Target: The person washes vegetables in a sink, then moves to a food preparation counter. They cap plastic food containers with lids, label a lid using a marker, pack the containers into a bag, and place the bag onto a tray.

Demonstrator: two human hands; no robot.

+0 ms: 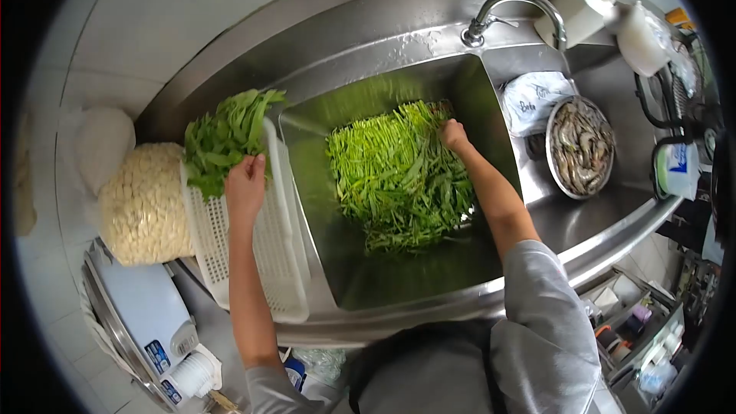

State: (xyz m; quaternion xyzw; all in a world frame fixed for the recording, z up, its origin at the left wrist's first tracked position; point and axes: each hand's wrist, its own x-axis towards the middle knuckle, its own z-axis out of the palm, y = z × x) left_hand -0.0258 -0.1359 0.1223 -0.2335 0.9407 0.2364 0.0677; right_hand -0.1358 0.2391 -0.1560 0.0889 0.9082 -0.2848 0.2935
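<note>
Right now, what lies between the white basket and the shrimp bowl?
The basin holding leafy greens, with the right forearm reaching over, in the head view.

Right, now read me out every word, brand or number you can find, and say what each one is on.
"Bota", or close to it: handwritten on the white bag; the writing beside it is unclear.
"K": on the blue label of the white package; the rest is unreadable.
The blue labels at lower left are too small to read.
No number is legible.
</note>
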